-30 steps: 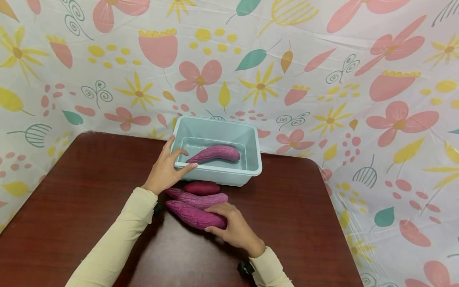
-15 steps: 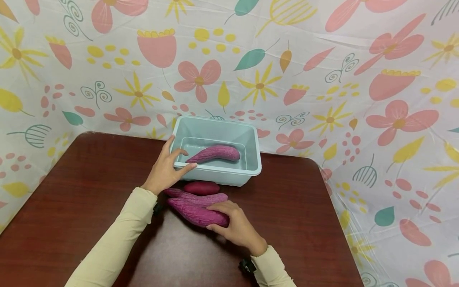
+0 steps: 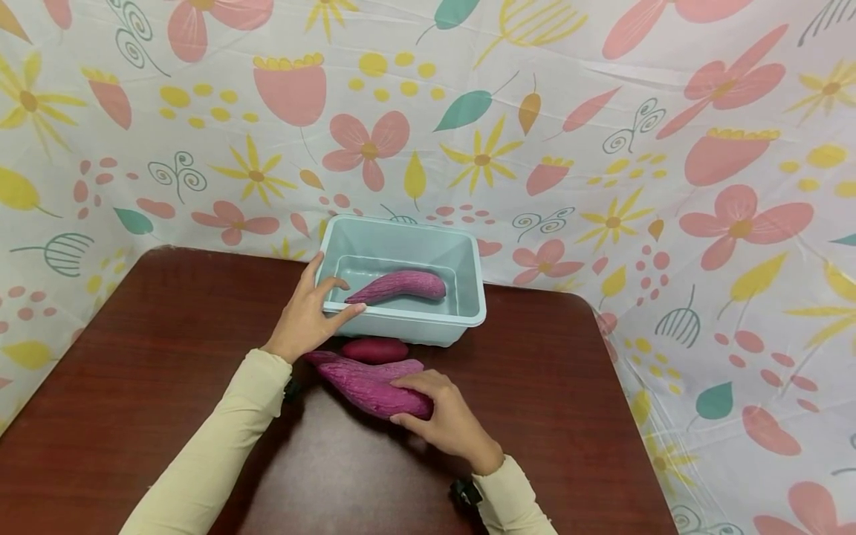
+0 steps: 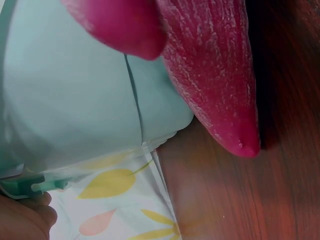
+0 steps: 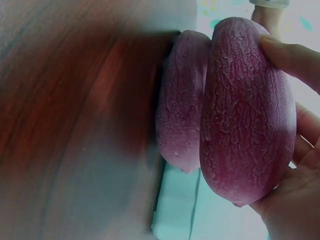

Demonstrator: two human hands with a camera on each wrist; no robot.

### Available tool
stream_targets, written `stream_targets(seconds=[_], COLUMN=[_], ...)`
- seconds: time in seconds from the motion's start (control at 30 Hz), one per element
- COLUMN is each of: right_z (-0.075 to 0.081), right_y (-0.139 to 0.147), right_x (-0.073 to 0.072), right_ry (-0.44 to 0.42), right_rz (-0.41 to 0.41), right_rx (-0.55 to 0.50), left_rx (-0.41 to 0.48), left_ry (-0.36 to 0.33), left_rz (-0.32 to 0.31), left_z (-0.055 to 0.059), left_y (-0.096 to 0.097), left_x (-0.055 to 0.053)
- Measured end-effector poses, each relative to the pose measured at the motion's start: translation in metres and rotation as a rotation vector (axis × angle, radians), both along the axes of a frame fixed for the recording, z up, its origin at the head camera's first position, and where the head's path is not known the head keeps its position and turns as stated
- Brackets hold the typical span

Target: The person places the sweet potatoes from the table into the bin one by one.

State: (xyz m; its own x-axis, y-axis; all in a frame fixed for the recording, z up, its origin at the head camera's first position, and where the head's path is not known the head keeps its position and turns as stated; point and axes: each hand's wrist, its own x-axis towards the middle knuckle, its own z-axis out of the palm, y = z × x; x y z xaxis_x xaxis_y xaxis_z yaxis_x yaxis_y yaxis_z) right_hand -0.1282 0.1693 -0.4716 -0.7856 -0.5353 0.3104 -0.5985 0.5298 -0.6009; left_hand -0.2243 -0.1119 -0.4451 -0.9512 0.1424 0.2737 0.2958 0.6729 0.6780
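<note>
My right hand [image 3: 448, 416] grips the blunt right end of a large wrinkled purple sweet potato [image 3: 374, 392], thumb on the near side and fingers over the far side. In the right wrist view this sweet potato [image 5: 247, 115] overlaps a second purple one [image 5: 182, 100]. That second sweet potato [image 3: 404, 366] is partly hidden behind it in the head view. A smaller dark red sweet potato [image 3: 374, 350] lies against the front of a pale blue plastic bin [image 3: 428, 325]. My left hand [image 3: 304, 316] holds the bin's front left corner, thumb along the front rim. Inside lies a curved purple sweet potato [image 3: 404, 285].
The dark brown wooden table [image 3: 535, 416] carries everything, with the bin near its back edge. A floral cloth [image 3: 501, 111] hangs behind and at both sides. Bare tabletop shows to the right of the bin and along the front.
My right hand has shifted slightly right and away from me with the large sweet potato, which now covers more of the one behind it. The left hand and bin have stayed put.
</note>
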Motion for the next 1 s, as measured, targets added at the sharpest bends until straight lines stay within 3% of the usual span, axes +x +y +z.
stream_targets(seconds=[0.53, 1.0], right_z=[0.01, 0.019], right_y=[0.014, 0.015], right_x=[0.003, 0.003], right_ry=[-0.03, 0.052], right_rz=[-0.047, -0.032], right_rx=[-0.006, -0.026], left_rx=[0.012, -0.003], left_ry=[0.0, 0.0], left_rz=[0.0, -0.002], left_z=[-0.001, 0.001], left_y=[0.0, 0.0], left_x=[-0.001, 0.0])
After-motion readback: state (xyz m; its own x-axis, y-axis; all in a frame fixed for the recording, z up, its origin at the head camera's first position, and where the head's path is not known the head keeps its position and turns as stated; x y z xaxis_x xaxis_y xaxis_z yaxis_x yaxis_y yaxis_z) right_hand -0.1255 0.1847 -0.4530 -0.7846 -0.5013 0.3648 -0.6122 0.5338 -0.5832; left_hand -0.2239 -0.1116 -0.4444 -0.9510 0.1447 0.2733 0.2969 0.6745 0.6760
